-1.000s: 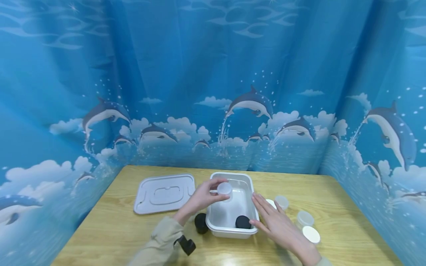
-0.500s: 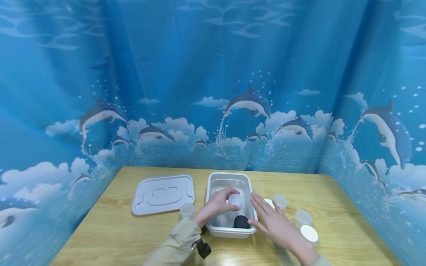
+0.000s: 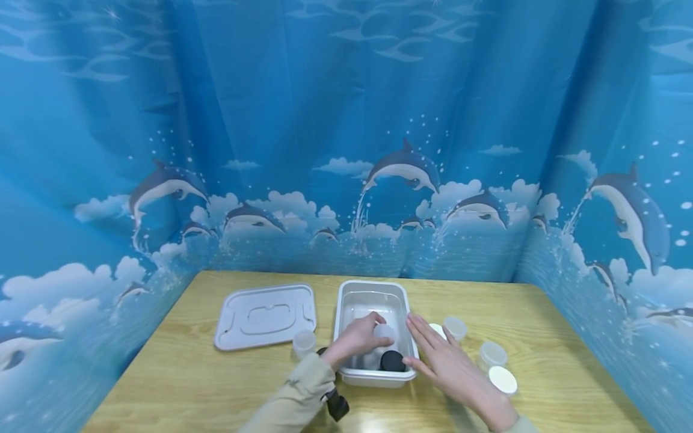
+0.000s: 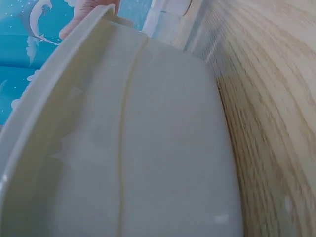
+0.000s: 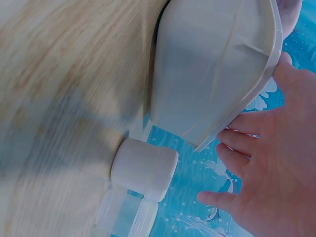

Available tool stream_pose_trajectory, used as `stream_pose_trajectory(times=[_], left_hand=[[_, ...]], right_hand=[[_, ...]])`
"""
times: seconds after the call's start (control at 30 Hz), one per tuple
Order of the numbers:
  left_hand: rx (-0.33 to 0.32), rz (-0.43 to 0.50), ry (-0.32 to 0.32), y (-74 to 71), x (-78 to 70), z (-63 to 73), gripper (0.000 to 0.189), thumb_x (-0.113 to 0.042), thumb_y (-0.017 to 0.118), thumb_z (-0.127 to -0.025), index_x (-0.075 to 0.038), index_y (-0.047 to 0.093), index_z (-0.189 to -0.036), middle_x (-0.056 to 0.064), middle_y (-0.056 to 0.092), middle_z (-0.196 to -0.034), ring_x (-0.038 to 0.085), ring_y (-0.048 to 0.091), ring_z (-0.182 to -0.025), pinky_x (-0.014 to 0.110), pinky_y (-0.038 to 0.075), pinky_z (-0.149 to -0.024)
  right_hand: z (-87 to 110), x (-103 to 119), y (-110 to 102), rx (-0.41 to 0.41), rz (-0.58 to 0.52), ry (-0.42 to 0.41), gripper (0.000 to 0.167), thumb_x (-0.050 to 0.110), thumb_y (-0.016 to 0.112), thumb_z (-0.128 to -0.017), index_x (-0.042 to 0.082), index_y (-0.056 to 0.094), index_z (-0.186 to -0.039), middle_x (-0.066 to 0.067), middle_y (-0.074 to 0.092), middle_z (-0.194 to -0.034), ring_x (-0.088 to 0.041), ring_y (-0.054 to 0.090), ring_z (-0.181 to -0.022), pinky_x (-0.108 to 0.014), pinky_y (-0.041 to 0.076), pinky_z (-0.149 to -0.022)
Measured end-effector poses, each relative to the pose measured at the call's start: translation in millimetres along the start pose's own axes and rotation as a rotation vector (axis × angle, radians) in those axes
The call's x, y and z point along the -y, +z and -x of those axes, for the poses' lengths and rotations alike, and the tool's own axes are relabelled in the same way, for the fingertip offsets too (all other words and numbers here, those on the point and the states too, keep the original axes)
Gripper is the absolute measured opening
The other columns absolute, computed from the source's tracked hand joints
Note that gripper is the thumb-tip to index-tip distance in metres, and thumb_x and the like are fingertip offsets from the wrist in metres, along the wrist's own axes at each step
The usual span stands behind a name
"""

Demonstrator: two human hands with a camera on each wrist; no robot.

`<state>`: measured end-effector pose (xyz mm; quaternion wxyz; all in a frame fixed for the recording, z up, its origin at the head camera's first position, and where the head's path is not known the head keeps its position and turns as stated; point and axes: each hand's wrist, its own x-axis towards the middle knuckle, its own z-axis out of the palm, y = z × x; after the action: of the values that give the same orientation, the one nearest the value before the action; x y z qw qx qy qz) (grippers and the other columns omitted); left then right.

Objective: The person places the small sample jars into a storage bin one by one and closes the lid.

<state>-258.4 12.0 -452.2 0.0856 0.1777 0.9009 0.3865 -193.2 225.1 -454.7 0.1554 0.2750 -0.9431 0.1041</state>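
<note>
A white rectangular tub (image 3: 373, 283) stands in the middle of the table. Inside it, my left hand (image 3: 354, 340) holds a small translucent jar (image 3: 385, 332) between thumb and fingers. A black round lidded jar (image 3: 392, 361) sits in the tub's near right corner. My right hand (image 3: 446, 367) rests its extended fingers on the tub's right rim; the right wrist view shows that hand (image 5: 281, 153) from below, beside a white jar (image 5: 143, 168) and a clear one (image 5: 126, 212). The left wrist view is filled by the tub's outer wall (image 4: 168, 128), so the held jar is hidden there.
A flat pale lid (image 3: 267, 316) lies left of the tub. Another translucent jar (image 3: 304, 343) stands near it. Right of the tub are translucent jars (image 3: 492, 355) and white-topped ones (image 3: 503, 380). A dark thing (image 3: 322, 350) shows partly behind my left wrist.
My left hand has carried the translucent jar right and nearer, lower into the tub. The jar by the lid has come into sight from behind the left arm. My right hand stays on the rim.
</note>
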Motion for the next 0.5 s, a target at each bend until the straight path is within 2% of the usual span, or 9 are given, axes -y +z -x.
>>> stream_pose_trajectory(times=[0.1,0.23,0.4,0.5], left_hand=[[0.05,0.082,0.024,1.4,-2.2,-0.6,0.031,-0.022,0.068,-0.096,0.0,0.063,-0.118,0.018,0.07,-0.108,0.026,0.067,-0.084,0.041,0.056,-0.081],[0.107,0.156,0.008,2.6,-4.7,-1.6,0.025,-0.02,0.059,-0.102,-0.002,0.064,-0.119,0.016,0.07,-0.111,0.021,0.065,-0.077,0.039,0.057,-0.078],[0.136,0.097,0.032,0.1,-3.5,-2.5,0.034,-0.025,0.054,-0.105,-0.002,0.064,-0.128,0.017,0.068,-0.125,0.03,0.068,-0.101,0.044,0.055,-0.093],[0.125,0.043,0.065,-4.1,-2.7,-2.0,0.037,-0.025,0.053,-0.106,0.0,0.063,-0.132,0.018,0.067,-0.128,0.033,0.065,-0.115,0.046,0.052,-0.1]], right_hand=[[-0.1,0.2,-0.1,-0.003,0.003,-0.001,0.069,0.047,0.056,-0.101,0.002,0.044,-0.152,-0.013,0.043,-0.157,-0.032,0.043,-0.143,-0.069,0.035,-0.11],[-0.5,0.1,0.4,-0.003,0.001,-0.004,0.069,0.047,0.056,-0.102,0.002,0.044,-0.152,-0.013,0.043,-0.158,-0.032,0.042,-0.143,-0.069,0.035,-0.111],[-0.3,-0.5,1.0,-0.004,-0.001,-0.007,0.068,0.047,0.056,-0.102,0.002,0.044,-0.152,-0.013,0.043,-0.158,-0.033,0.043,-0.143,-0.069,0.035,-0.11],[0.0,-1.1,1.1,-0.003,-0.001,-0.007,0.068,0.047,0.055,-0.102,0.002,0.044,-0.152,-0.013,0.043,-0.157,-0.033,0.043,-0.142,-0.069,0.035,-0.11]])
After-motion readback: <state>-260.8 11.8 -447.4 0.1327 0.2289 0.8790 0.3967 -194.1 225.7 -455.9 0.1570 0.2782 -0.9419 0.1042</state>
